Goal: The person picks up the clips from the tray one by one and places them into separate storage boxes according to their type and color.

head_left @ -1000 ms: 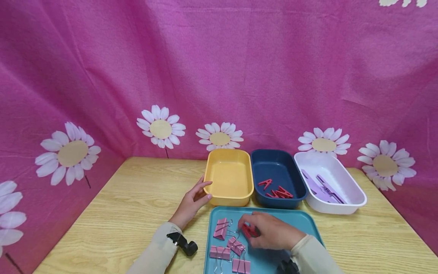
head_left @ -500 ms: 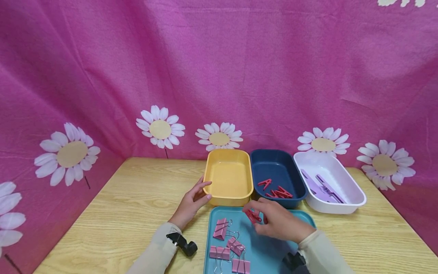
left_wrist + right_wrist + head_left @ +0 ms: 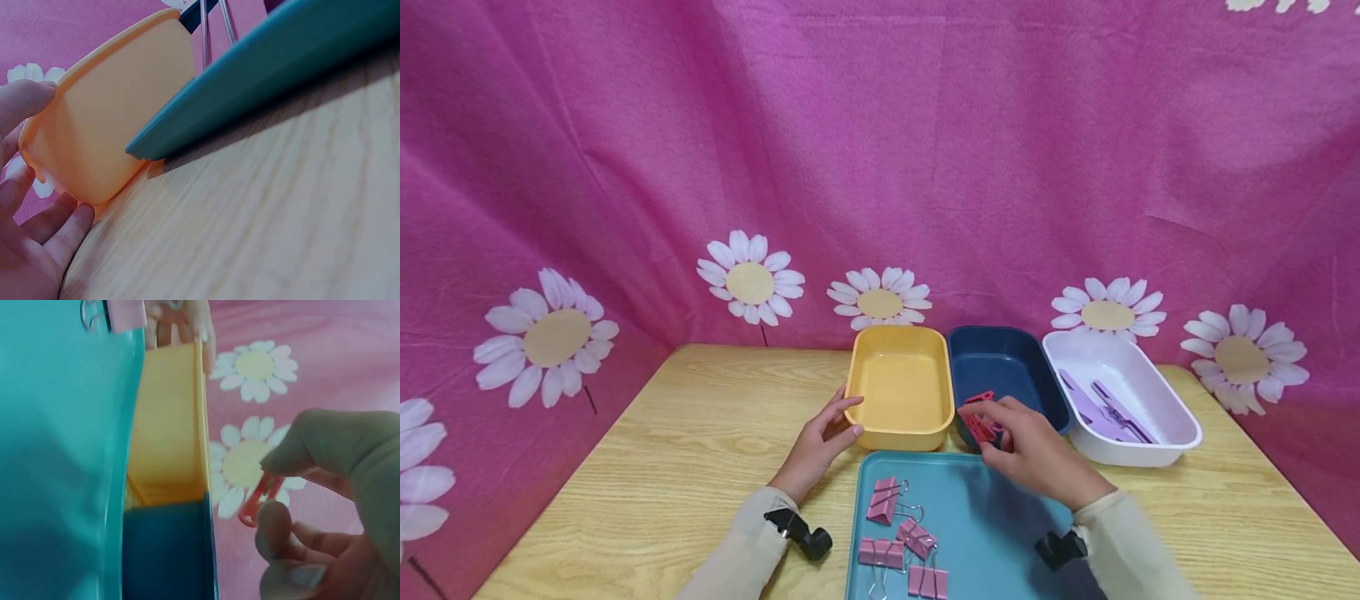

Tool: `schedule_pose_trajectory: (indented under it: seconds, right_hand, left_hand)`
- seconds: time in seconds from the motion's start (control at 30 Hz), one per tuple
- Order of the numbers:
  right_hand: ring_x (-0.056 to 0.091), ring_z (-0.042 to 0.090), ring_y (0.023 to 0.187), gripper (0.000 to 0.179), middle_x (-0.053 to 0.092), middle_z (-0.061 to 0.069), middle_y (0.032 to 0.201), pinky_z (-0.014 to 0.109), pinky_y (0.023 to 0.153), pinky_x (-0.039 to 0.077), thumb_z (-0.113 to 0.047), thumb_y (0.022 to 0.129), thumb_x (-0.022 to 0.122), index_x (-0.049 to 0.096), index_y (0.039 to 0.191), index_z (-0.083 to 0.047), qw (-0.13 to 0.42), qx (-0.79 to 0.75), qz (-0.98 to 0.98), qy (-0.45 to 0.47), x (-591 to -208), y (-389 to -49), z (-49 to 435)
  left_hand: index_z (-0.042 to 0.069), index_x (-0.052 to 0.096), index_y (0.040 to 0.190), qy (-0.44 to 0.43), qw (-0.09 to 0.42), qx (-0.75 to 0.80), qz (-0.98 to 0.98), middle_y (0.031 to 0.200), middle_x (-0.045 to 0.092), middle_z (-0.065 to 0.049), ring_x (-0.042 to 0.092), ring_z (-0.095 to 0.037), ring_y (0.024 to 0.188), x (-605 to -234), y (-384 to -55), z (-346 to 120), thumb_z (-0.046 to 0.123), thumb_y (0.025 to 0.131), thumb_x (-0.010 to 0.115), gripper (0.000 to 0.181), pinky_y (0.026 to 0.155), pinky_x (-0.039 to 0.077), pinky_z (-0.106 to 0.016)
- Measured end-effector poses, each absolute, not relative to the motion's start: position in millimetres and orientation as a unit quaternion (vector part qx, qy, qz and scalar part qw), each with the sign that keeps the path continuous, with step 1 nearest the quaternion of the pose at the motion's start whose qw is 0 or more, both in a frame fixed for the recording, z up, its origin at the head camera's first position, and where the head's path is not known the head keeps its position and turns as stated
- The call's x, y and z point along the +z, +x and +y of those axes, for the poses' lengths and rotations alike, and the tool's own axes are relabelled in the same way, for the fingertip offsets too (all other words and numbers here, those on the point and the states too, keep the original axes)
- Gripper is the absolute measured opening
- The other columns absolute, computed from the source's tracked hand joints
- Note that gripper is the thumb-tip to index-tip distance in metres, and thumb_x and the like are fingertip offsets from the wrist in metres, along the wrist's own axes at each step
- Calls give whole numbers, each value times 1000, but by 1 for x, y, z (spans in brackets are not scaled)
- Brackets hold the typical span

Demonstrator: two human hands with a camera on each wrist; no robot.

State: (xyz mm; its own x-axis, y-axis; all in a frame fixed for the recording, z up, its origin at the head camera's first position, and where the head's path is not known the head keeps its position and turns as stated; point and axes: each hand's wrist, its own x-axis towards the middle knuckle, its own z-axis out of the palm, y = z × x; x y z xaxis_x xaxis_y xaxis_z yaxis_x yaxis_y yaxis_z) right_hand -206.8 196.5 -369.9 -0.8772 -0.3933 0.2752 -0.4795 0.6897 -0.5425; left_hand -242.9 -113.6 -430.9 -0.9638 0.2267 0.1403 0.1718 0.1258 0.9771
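Observation:
My right hand pinches a red clothespin between thumb and fingertips, over the front edge of the navy container. In the right wrist view, the same clothespin shows beyond the container's rim. Other red clothespins lie in the navy container, mostly hidden behind my fingers. My left hand rests against the front left corner of the yellow container. In the left wrist view, its thumb touches the rim and the fingers lie loosely along the side. Several pink binder clips lie on the left of the teal tray.
To the right of the navy container stands a white container with long flat purple things inside. The three containers stand side by side behind the tray on a wooden table. A pink flowered cloth hangs behind.
My right hand has lifted the red clothespin off the tray and carried it forward and slightly right, over the navy container's front edge. The left hand has stayed at the yellow container.

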Motion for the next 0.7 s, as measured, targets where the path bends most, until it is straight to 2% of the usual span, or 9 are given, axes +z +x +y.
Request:
schedule_pose_trajectory:
  seconds: [0.1, 0.2, 0.4, 0.7]
  right_hand:
    - [51, 13, 64, 52, 54, 1, 91, 22, 51, 49, -5, 78, 75, 62, 125, -22, 102, 309, -919, 223, -373, -213, 203]
    - [51, 14, 66, 54, 55, 2, 91, 23, 51, 49, -6, 77, 76, 62, 126, -21, 113, 299, -926, 199, -375, -216, 208]
    - [50, 17, 75, 52, 56, 4, 91, 24, 54, 49, -10, 78, 75, 61, 128, -17, 117, 280, -939, 160, -377, -220, 216]
    - [48, 20, 77, 50, 56, 9, 93, 25, 53, 48, -10, 81, 74, 60, 129, -11, 110, 282, -945, 125, -378, -223, 224]
  left_hand:
    - [12, 54, 137, 134, 22, 647, 750, 160, 19, -4, 36, -31, 137, -432, -243, -114, 16, 94, 63, 44, 109, 36, -42]
    - [12, 53, 137, 135, 23, 648, 749, 160, 18, -4, 36, -31, 137, -432, -243, -114, 16, 94, 63, 44, 109, 36, -42]
    - [12, 54, 137, 135, 23, 650, 748, 160, 18, -4, 35, -30, 138, -432, -243, -114, 16, 94, 63, 44, 110, 35, -41]
    - [13, 54, 137, 138, 24, 648, 749, 160, 18, -4, 35, -30, 138, -431, -244, -114, 17, 94, 63, 44, 110, 35, -40]
